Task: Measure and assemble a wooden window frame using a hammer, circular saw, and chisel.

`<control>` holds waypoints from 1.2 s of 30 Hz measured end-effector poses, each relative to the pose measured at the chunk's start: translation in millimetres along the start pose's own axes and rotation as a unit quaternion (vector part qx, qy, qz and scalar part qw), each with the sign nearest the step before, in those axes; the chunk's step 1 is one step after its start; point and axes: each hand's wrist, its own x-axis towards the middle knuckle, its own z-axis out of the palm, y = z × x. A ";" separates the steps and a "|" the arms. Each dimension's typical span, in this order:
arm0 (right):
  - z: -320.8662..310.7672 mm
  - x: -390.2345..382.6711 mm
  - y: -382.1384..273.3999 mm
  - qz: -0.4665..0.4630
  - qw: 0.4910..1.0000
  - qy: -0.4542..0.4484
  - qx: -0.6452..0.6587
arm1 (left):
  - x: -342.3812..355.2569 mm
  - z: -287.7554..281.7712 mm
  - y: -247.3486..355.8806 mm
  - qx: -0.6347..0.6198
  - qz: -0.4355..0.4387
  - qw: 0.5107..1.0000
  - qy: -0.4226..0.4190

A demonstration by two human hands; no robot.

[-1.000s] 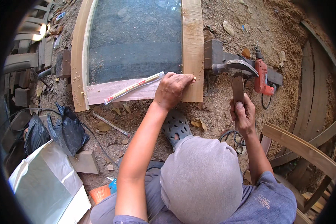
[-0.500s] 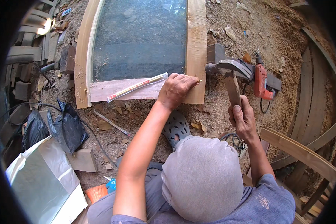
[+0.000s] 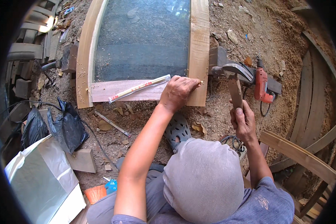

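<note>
Sawdust-strewn ground [image 3: 226, 22] under wooden frame [image 3: 199, 44]; pane [image 3: 142, 44] already inside it. My left hand [image 3: 178, 91] pinches a small peg-like bit [image 3: 202, 81] at the frame's lower-right corner, seemingly not seated yet; my right hand [image 3: 245, 121] grips a hammer [image 3: 235, 89] just off the frame's right edge.

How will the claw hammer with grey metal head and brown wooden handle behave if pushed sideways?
The hammer likely feels head-heavy: its thick metal head sits well away from the right hand. That may make it tip or twist in the grip. Its solid-looking, straight wooden handle should stay stiff.
</note>
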 end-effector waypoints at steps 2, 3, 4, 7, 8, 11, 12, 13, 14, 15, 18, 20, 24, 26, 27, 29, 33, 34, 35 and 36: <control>1.9 -3.9 9.3 -0.004 1.000 0.013 0.000 | -3.6 0.7 -2.3 0.009 0.016 0.999 0.044; 2.3 -4.7 19.0 -0.004 1.000 0.029 0.001 | -4.0 -0.5 1.3 -0.013 0.026 0.997 0.073; 0.5 -7.6 33.5 -0.036 0.999 0.035 -0.015 | -9.1 -3.2 7.8 -0.031 0.033 0.994 0.099; -8.8 -30.1 69.2 0.002 0.984 0.073 -0.161 | -20.9 -12.5 41.8 -0.076 -0.057 0.987 0.127; -7.4 -36.6 76.9 -0.050 0.973 0.090 -0.206 | -24.4 -10.8 47.6 -0.082 -0.084 0.984 0.131; -9.8 -54.5 113.0 -0.005 0.944 0.104 -0.314 | -32.7 -0.3 59.7 -0.105 -0.146 0.966 0.187; -9.0 -55.3 117.0 -0.041 0.930 0.109 -0.349 | -32.8 2.1 61.7 -0.147 -0.165 0.955 0.196; -10.2 -57.6 132.4 -0.056 0.926 0.099 -0.360 | -35.0 1.3 62.7 -0.188 -0.184 0.944 0.202; -10.8 -56.8 149.7 -0.069 0.922 0.091 -0.371 | -37.4 0.1 62.1 -0.176 -0.187 0.944 0.205; -4.9 -52.2 159.9 -0.078 0.926 0.079 -0.361 | -42.3 -4.7 61.4 -0.209 -0.215 0.933 0.199; -3.2 -50.3 166.8 -0.047 0.920 0.074 -0.383 | -42.0 -4.6 59.9 -0.271 -0.238 0.912 0.193; -2.1 -43.2 163.3 -0.039 0.905 0.087 -0.415 | -39.6 -7.4 56.7 -0.286 -0.245 0.905 0.200; -12.5 -31.5 180.4 -0.058 0.901 0.097 -0.418 | -34.1 -20.8 53.8 -0.241 -0.209 0.924 0.210; -16.2 -26.2 176.4 -0.053 0.904 0.111 -0.410 | -35.4 -27.2 53.6 -0.200 -0.237 0.930 0.197; -18.7 -22.3 173.0 -0.052 0.898 0.103 -0.425 | -36.0 -31.1 52.9 -0.180 -0.258 0.934 0.170; -21.6 -15.0 171.7 -0.057 0.894 0.092 -0.435 | -39.7 -32.8 49.4 -0.138 -0.280 0.941 0.133; -19.0 -11.4 159.6 -0.055 0.889 0.102 -0.442 | -39.8 -38.1 47.6 -0.079 -0.294 0.952 0.044; -12.6 -9.7 150.5 -0.067 0.891 0.112 -0.435 | -40.0 -40.1 46.3 -0.063 -0.298 0.952 0.027; -2.4 -7.6 127.5 -0.056 0.896 0.113 -0.427 | -38.6 -46.3 44.5 -0.064 -0.296 0.953 0.023; 6.4 -4.9 109.6 -0.052 0.895 0.115 -0.427 | -33.6 -54.2 45.6 0.024 -0.263 0.964 -0.033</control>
